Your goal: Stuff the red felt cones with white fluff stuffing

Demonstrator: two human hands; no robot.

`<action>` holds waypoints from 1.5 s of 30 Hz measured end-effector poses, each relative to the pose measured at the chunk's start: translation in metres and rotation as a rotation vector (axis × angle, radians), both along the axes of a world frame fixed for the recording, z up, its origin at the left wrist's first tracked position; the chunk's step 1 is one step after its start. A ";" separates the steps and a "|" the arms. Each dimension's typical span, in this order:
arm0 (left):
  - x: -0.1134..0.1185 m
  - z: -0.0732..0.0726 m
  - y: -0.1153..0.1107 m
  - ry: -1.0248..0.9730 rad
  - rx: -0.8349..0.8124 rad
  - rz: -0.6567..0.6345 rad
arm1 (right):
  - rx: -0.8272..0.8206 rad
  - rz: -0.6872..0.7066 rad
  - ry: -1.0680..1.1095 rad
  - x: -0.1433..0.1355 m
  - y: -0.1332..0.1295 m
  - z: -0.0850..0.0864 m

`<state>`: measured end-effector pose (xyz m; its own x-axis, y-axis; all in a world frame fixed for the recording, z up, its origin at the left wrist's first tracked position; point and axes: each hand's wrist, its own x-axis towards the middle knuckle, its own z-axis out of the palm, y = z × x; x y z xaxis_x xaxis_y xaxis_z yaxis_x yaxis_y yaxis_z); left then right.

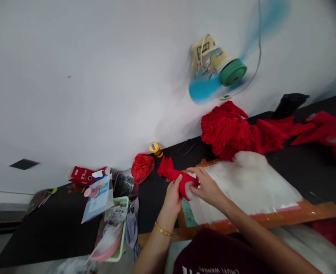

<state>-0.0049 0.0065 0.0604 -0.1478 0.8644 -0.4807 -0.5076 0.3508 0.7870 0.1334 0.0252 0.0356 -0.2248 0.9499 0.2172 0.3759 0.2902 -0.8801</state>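
A small red cloth piece (183, 182) with white stuffing showing at its open end is held between both hands over the table's front part. My left hand (173, 192), with a gold bracelet at the wrist, is wrapped round its near left side. My right hand (206, 184) has its fingers at the open end, by the white stuffing. Just behind them lie more red cloth pieces (165, 166). White stuffing (250, 167) lies on a white sheet (233, 194) to the right.
A big red cloth pile (226, 129) lies behind the sheet. A phone (186, 147), yellow container (156, 149) and red plastic bag (143, 168) are near the wall. A green-rimmed basket (124, 232) is at the left. A fan (233, 72) is mounted on the wall.
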 end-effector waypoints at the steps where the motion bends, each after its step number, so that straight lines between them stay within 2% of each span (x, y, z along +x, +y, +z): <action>1: 0.002 -0.002 0.000 0.001 0.002 0.011 | -0.003 0.051 -0.006 -0.001 0.002 -0.002; 3: 0.005 -0.004 -0.004 0.026 0.004 0.069 | -0.069 0.067 -0.032 -0.002 0.008 -0.007; 5: 0.006 -0.005 -0.010 0.120 0.028 0.112 | -0.146 -0.003 -0.075 -0.004 0.015 -0.011; 8: 0.002 -0.006 -0.017 0.369 0.129 -0.009 | -0.201 -0.065 -0.151 -0.006 0.020 -0.012; 11: -0.006 -0.008 -0.014 0.654 0.204 -0.117 | -0.200 -0.016 -0.138 -0.007 0.022 -0.010; 14: -0.015 -0.012 -0.005 0.892 0.200 -0.127 | -0.224 0.071 -0.006 -0.002 0.024 -0.006; 16: -0.020 -0.013 0.002 0.966 0.196 -0.119 | -0.283 0.172 0.114 0.006 0.025 -0.004; 19: -0.024 -0.010 0.005 0.998 0.203 -0.055 | -0.395 0.372 0.283 0.018 0.022 -0.002; 21: -0.021 -0.007 0.004 1.016 0.208 -0.049 | -0.418 0.406 0.310 0.021 0.019 -0.002; 26: -0.002 -0.003 -0.005 1.010 0.250 -0.137 | -0.350 0.099 0.188 0.009 0.019 -0.007; 29: 0.001 -0.006 -0.006 1.007 0.253 -0.188 | -0.314 0.036 0.002 0.004 0.021 -0.007; 33: -0.009 -0.009 -0.001 1.013 0.222 -0.203 | -0.303 -0.087 -0.323 0.004 0.020 -0.005; 35: -0.013 -0.010 -0.001 0.967 0.221 -0.220 | -0.317 -0.094 -0.374 0.005 0.018 -0.005; 37: -0.013 -0.011 -0.002 0.914 0.244 -0.246 | -0.324 -0.062 -0.334 0.004 0.016 -0.005; 42: -0.009 -0.019 -0.001 0.945 0.199 -0.206 | -0.268 0.157 0.018 0.004 0.014 -0.007; 43: -0.010 -0.021 0.001 0.949 0.179 -0.195 | -0.267 0.160 0.022 0.004 0.015 -0.008; 45: -0.014 -0.025 0.005 0.954 0.159 -0.177 | -0.281 0.075 -0.086 0.005 0.015 -0.010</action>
<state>-0.0190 0.0113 0.0357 -0.2755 0.9558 -0.1028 0.4148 0.2146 0.8842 0.1381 0.0404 0.0259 -0.3024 0.9503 -0.0745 0.4393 0.0696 -0.8956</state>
